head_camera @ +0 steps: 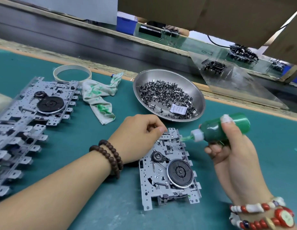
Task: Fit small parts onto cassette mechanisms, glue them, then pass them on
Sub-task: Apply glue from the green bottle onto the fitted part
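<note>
- Cassette mechanism (169, 173): one metal unit, flat on the green desk (111, 205) between the two forearms, black flywheel facing up.
- Left hand (137, 136): fingers curled over the mechanism's far left corner, thumb and forefinger pinched at its top edge; whether a small part sits between them cannot be told.
- Right hand (230, 146): wrapped round a green glue bottle (227, 128), held tilted on its side, the nozzle tip touching the mechanism's far right corner.
- Steel bowl (167, 95): beyond the mechanism, holding a heap of small dark parts (162, 93) and a white sachet.
- Stacked mechanisms (33, 117): a row of overlapping units along the left of the desk.
- Rag (98, 95): white with green stains, between the stack and the bowl.
- Tape roll (72, 74): behind the rag.
</note>
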`<act>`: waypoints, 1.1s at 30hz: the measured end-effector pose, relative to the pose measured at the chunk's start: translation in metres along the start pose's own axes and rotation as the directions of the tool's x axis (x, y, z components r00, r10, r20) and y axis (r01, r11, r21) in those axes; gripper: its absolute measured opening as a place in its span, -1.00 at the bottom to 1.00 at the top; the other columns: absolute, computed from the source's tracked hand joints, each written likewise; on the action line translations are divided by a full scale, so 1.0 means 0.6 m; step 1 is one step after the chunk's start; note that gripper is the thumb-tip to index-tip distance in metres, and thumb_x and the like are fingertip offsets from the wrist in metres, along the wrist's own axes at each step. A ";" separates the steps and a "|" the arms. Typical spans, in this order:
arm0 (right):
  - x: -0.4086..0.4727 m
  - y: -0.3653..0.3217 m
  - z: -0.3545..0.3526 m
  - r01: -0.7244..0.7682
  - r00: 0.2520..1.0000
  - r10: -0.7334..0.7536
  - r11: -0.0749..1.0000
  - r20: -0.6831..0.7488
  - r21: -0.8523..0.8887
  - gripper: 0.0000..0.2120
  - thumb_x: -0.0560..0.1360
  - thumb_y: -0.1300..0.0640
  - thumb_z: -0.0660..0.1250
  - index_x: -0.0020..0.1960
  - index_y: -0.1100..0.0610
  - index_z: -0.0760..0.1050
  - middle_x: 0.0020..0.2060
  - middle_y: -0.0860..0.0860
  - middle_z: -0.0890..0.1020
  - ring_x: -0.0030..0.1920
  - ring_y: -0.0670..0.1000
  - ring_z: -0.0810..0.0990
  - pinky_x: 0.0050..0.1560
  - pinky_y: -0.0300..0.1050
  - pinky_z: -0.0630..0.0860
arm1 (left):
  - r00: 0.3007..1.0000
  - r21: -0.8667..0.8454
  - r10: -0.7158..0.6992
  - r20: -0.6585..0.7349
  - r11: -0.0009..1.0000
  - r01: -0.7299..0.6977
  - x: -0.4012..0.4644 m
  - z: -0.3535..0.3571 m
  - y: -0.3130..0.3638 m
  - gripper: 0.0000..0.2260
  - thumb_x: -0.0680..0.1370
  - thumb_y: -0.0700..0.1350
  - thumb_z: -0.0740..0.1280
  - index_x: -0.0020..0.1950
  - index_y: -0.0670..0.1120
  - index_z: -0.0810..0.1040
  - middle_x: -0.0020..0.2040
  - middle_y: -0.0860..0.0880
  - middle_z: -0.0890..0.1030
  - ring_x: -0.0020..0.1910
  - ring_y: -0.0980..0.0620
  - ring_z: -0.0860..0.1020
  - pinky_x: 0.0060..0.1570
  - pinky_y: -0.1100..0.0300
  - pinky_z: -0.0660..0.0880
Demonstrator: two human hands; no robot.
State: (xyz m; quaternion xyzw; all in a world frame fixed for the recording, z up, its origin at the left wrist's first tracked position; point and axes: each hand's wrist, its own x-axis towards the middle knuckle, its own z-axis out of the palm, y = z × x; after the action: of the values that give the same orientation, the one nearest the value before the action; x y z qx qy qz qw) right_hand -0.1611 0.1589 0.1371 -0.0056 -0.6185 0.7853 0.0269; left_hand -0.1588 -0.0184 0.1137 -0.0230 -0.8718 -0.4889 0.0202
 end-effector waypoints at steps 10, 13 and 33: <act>-0.007 0.013 0.005 0.008 0.996 0.003 0.992 0.089 -0.125 -0.71 0.24 -0.13 0.34 -0.28 0.10 0.58 -0.27 0.15 0.59 -0.50 -0.15 0.36 -0.35 -0.28 0.47 | 0.998 -0.031 -0.016 0.052 0.999 0.018 0.004 -0.006 0.001 -0.87 0.54 -0.01 0.26 -0.13 0.08 0.60 -0.14 0.03 0.66 -0.10 0.12 0.58 -0.06 0.33 0.44; -0.010 0.014 0.008 0.015 0.994 -0.001 0.991 0.106 -0.130 -0.73 0.26 -0.12 0.34 -0.28 0.08 0.57 -0.29 0.10 0.59 -0.49 -0.14 0.38 -0.47 -0.38 0.40 | 0.998 -0.022 -0.022 0.060 0.999 0.023 0.004 -0.008 0.002 -0.85 0.56 -0.01 0.23 -0.14 0.14 0.57 -0.16 0.06 0.64 -0.12 0.15 0.57 -0.17 0.42 0.40; -0.023 0.010 0.019 0.067 0.981 -0.035 0.983 0.189 -0.168 -0.81 0.25 -0.11 0.31 -0.32 -0.03 0.62 -0.39 -0.04 0.62 -0.53 -0.21 0.41 -0.54 -0.42 0.35 | 0.999 -0.049 0.006 0.048 0.999 -0.004 0.007 -0.007 -0.003 -0.85 0.56 -0.03 0.24 -0.14 0.12 0.56 -0.35 0.05 0.53 -0.43 0.21 0.40 -0.42 0.45 0.32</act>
State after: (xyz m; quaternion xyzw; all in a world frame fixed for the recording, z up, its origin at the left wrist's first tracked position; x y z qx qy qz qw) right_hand -0.1481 0.1457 0.1333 0.0809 -0.6844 0.7245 -0.0111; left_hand -0.1627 -0.0229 0.1144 -0.0376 -0.8598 -0.5092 0.0000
